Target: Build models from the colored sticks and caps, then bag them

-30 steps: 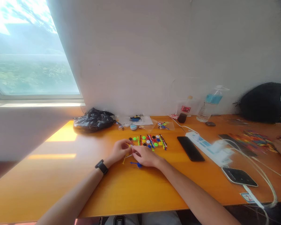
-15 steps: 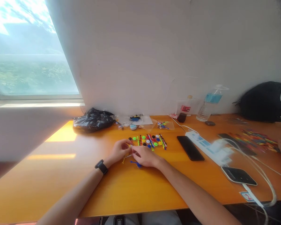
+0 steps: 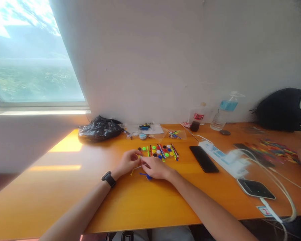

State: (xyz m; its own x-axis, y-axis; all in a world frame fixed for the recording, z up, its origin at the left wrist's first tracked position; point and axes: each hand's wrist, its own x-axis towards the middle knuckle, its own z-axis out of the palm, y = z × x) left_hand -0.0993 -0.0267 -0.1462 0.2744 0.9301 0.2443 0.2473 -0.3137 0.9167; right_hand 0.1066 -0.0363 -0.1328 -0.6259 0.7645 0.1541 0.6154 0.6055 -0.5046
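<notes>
head view: your two hands meet low over the orange table (image 3: 65,187), just in front of the coloured pieces (image 3: 160,151)
left hand (image 3: 127,162): in front-left of the coloured pieces, fingers curled in, tips at a thin pale stick (image 3: 138,166); too small to tell if you pinch it
right hand (image 3: 155,167): just in front of the coloured pieces, palm down, fingers bent, tips meeting your left hand at the pale stick; cannot tell the grip
pale stick: between your two sets of fingertips, just in front of the coloured pieces
yellow stick (image 3: 132,172): flat on the table by your left hand, in front-left of the coloured pieces
blue piece (image 3: 145,175): on the table at the near edge of your right hand, in front of the coloured pieces
coloured pieces: small discs and sticks in one tight patch, green, red, blue, black, yellow
watch (image 3: 108,178): black, on your left wrist, well in front-left of the coloured pieces
black phone (image 3: 204,158): flat, right of the coloured pieces, apart from them
power strip (image 3: 223,157): white, farther right of the coloured pieces, beyond the black phone
black bag (image 3: 99,129): behind-left of the coloured pieces, by the wall
water bottle (image 3: 223,115): behind-right of the coloured pieces, by the wall
</notes>
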